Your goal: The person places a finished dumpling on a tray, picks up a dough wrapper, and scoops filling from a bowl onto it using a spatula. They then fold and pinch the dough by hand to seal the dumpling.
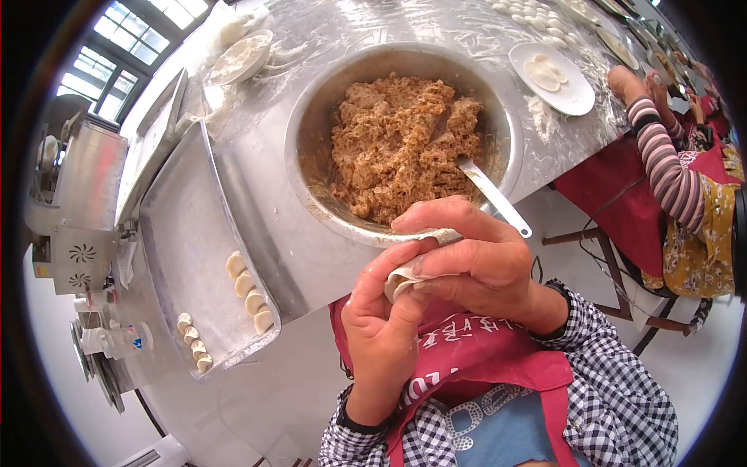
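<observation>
A bowl (500, 132) holds filling (405, 140), a tray (187, 226) dumplings (243, 285) — left hand (380, 319) and right hand (486, 261) pinch a wrapper (397, 279).

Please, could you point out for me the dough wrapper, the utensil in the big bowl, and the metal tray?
Dough wrapper (401, 278): head view, on its pale outer surface.
Utensil (496, 197): head view, midway along its handle.
Metal tray (187, 226): head view, on its bare floor.

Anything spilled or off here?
Minor: white powder, likely flour, lies loose on the table beside the plate, outside any dish. Probably ordinary working mess. Nothing else clearly stands out.
</observation>
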`<state>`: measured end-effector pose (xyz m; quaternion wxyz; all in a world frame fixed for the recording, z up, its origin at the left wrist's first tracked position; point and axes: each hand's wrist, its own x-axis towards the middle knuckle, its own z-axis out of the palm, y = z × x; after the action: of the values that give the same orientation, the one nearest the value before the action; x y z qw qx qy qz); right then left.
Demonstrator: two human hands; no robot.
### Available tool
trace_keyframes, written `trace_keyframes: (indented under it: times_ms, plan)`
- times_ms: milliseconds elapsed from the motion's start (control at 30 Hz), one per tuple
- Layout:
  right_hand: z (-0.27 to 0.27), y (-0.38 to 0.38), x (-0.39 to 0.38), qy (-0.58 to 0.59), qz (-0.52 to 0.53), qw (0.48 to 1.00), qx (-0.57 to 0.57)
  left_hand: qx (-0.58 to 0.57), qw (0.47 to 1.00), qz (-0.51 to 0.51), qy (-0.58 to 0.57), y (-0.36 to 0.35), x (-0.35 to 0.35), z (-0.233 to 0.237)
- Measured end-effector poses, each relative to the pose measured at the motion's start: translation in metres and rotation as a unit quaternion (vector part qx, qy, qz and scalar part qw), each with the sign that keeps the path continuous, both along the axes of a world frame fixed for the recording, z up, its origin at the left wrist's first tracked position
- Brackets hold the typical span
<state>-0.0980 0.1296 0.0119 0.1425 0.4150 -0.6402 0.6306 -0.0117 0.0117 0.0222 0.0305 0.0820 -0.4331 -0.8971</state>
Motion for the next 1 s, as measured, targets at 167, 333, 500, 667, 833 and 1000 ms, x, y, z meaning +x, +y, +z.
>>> trace_keyframes:
  times_ms: [167, 333, 500, 667, 833, 1000]
  plan:
    - [0.001, 0.003, -0.001, 0.02, 0.016, 0.999, 0.029, -0.246, 0.968, 0.02, 0.037, 0.001, 0.003, -0.003]
    - [0.007, 0.0, 0.004, -0.008, 0.003, 1.0, 0.016, -0.193, 0.98, -0.011, 0.037, -0.004, 0.003, -0.001]
    - [0.006, 0.004, 0.0, 0.016, 0.023, 0.999, 0.028, -0.186, 0.982, -0.01, 0.038, -0.001, 0.001, 0.006]
    - [-0.002, -0.001, 0.003, 0.003, 0.0, 1.0, 0.002, 0.033, 0.999, 0.012, -0.02, 0.0, -0.001, -0.003]
    - [-0.001, -0.004, 0.003, 0.031, -0.039, 0.998, 0.028, 0.049, 0.999, 0.019, -0.004, 0.0, 0.001, -0.009]
    - [-0.003, -0.001, 0.003, 0.043, -0.037, 0.997, 0.053, -0.144, 0.988, 0.046, -0.017, 0.005, 0.002, -0.002]
